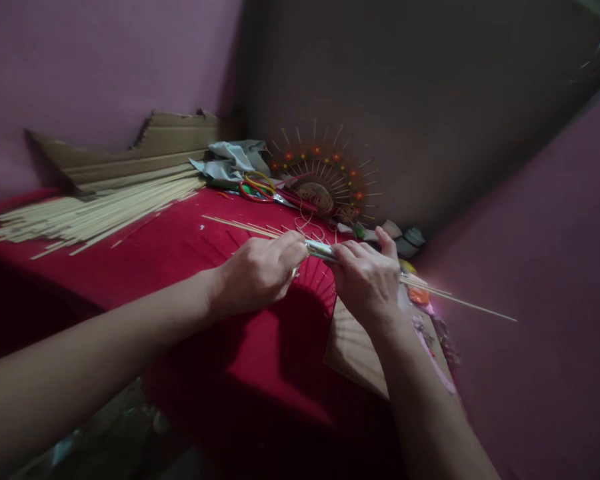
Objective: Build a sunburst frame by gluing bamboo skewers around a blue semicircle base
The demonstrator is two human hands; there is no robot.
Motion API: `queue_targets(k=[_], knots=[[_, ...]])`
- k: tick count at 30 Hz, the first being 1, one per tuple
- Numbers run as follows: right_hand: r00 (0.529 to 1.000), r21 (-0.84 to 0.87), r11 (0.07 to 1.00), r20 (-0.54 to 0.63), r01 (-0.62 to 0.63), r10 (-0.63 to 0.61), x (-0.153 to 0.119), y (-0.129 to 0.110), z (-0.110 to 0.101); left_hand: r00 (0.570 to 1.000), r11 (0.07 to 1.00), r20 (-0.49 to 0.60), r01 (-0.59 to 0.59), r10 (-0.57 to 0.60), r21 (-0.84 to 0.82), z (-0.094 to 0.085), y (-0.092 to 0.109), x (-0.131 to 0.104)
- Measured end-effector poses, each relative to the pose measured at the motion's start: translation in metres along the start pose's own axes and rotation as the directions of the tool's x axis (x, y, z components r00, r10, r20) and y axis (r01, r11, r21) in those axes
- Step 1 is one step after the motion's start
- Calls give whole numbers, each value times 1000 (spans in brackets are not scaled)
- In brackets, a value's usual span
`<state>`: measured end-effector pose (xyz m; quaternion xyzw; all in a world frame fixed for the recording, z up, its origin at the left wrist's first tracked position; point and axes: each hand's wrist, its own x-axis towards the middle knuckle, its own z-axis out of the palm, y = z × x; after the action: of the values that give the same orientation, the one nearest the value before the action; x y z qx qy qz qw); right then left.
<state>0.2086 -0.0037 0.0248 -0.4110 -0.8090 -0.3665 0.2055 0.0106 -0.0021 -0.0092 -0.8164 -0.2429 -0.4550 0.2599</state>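
Stick pile at far L of desk, w/ cardboard behind it, next to L wall. Scissors mid-back, R of pile; wrapper just behind 'em. Fan ornament R of scissors, in front of back wall. L hand & R hand over desk, before ornament; held sticks run crosswise, ends out past L hand on L, past R hand on R. Flat board on desk's R part, under R hand.
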Motion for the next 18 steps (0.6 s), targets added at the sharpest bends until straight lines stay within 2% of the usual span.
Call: queue_targets(k=[3, 5, 6, 7, 9, 11, 12, 15, 16, 18], knots=[[1000, 2, 1000, 0, -5, 5, 0, 0, 0, 999, 998, 19, 32, -31, -55, 1, -3, 1], [1000, 5, 1000, -3, -15, 16, 0, 0, 1, 986, 961, 18, 166, -166, -219, 0, -5, 3], [1000, 3, 1000, -2, -20, 20, 0, 0, 1, 961, 902, 30, 269, -275, -337, 0, -6, 4], [1000, 1, 1000, 0, -24, 24, 0, 0, 2, 916, 806, 56, 378, -397, -456, -1, -6, 5], [1000, 2, 1000, -1, -29, 29, 0, -1, 2, 792, 562, 127, 526, -597, -639, -4, -8, 6], [999, 8, 999, -8, -44, 44, 0, -2, 1, 697, 381, 151, 545, -701, -747, -8, -9, 6], [998, 13, 998, -12, -55, 55, 0, -2, 1, 667, 339, 133, 527, -733, -779, -10, -9, 6], [997, 23, 997, -15, -75, 75, 0, -2, 1, 618, 323, 66, 495, -783, -807, -15, -6, 6], [997, 25, 997, -12, -72, 72, 0, -1, 1, 616, 327, 67, 504, -785, -799, -15, -4, 7], [998, 25, 998, -6, -65, 65, -1, -1, 1, 642, 351, 84, 518, -762, -780, -14, 2, 8]])
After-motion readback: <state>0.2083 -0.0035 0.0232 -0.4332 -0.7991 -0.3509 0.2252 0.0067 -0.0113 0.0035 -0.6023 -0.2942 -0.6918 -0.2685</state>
